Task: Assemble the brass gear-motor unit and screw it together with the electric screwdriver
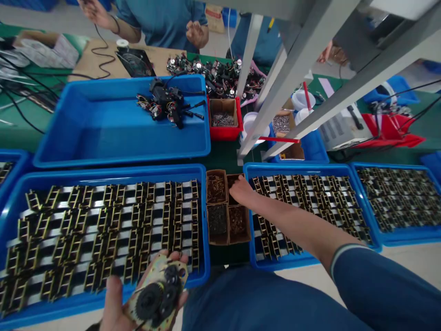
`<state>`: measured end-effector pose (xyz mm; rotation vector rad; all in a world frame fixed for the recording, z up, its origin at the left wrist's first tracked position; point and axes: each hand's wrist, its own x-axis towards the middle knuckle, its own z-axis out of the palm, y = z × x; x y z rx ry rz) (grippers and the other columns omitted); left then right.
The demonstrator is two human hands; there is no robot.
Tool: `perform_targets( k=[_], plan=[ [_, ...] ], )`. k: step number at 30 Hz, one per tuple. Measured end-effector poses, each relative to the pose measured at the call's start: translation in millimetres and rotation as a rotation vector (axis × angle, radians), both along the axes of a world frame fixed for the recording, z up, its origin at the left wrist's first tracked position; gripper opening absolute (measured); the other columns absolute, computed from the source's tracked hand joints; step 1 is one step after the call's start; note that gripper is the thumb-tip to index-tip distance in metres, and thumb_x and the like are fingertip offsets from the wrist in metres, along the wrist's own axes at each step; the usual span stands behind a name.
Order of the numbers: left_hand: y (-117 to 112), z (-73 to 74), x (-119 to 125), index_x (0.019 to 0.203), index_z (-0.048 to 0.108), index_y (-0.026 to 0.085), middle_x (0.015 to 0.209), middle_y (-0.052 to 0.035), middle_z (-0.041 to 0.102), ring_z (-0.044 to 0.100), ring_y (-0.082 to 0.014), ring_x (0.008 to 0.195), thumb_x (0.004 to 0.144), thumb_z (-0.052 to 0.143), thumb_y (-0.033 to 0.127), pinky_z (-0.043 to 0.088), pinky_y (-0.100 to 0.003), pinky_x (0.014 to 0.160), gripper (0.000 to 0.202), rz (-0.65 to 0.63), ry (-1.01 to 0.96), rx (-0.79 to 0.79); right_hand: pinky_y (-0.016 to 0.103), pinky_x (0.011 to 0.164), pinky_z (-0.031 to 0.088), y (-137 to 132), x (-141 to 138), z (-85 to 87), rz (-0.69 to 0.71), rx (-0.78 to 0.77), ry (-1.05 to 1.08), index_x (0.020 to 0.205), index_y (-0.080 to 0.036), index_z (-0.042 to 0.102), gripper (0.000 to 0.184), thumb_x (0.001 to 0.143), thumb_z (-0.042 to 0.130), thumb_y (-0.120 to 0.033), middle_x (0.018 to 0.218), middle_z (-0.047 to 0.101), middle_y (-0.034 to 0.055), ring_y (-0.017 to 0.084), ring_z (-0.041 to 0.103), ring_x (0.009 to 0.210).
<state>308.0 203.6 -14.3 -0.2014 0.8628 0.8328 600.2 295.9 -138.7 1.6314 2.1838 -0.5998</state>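
Note:
My left hand (117, 299) is closed around the edges of a gear assembly (160, 294), a yellowish metal plate carrying several black gears. It holds the assembly, gears up, over the front edge of the left blue tray. My right hand (241, 189) reaches into the back right compartment of a divided cardboard box (217, 241). Its fingers are bent together, with the tips hidden, so what they pinch cannot be made out. The compartments beside it hold brass-coloured pins (216, 186), dark small parts (217, 219) and copper-coloured small parts (237, 219).
Rows of brass-framed parts fill the left blue tray (206, 257) and right blue tray (253, 257). Behind stands a blue bin (113, 133) with black wired parts (168, 101). A red box (225, 133) holds screws. Grey metal posts (257, 115) rise nearby. Across the table sits another person (158, 23).

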Motion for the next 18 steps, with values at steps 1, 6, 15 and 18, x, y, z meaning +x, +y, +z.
perform_targets(
  k=[1, 6, 15, 18],
  plan=[
    [4, 3.4, 6, 0.110, 0.064, 0.021, 0.113, -0.0164, 0.060, 0.064, -0.0313, 0.094, 0.084, 0.042, 0.057, 0.056, -0.045, 0.069, 0.051, 0.000, -0.011, 0.038, 0.042, 0.086, 0.047, 0, 1, 2.2, -0.012, 0.000, -0.025, 0.102, -0.014, 0.059, 0.022, 0.089, 0.053, -0.030, 0.106, 0.060, 0.0073, 0.019, 0.058, 0.096],
    [17, 7.2, 18, 0.111, 0.063, 0.013, 0.110, -0.0202, 0.062, 0.063, -0.0315, 0.097, 0.086, 0.037, 0.056, 0.056, -0.044, 0.070, 0.056, -0.071, -0.062, 0.127, 0.043, 0.088, 0.045, 1, 6, 7.6, -0.073, 0.033, -0.026, 0.096, -0.013, 0.060, 0.020, 0.088, 0.054, -0.030, 0.101, 0.062, 0.0065, 0.019, 0.058, 0.097],
    [25, 12.6, 49, 0.107, 0.059, 0.013, 0.104, -0.0153, 0.067, 0.063, -0.0308, 0.098, 0.088, 0.036, 0.054, 0.059, -0.044, 0.060, 0.050, -0.111, -0.026, -0.019, 0.037, 0.083, 0.050, -31, 13, 73.5, -0.289, 0.199, 0.365, 0.110, -0.013, 0.061, 0.029, 0.093, 0.039, -0.020, 0.096, 0.067, 0.0090, 0.018, 0.062, 0.093],
    [26, 18.6, 62, 0.107, 0.056, 0.014, 0.104, -0.0148, 0.065, 0.063, -0.0298, 0.098, 0.087, 0.034, 0.055, 0.058, -0.043, 0.059, 0.051, -0.102, -0.089, -0.038, 0.031, 0.073, 0.056, -59, 13, 112.3, -0.365, 0.198, 0.576, 0.119, -0.019, 0.055, 0.032, 0.095, 0.034, -0.026, 0.093, 0.070, 0.0038, 0.014, 0.067, 0.081]
  ],
)
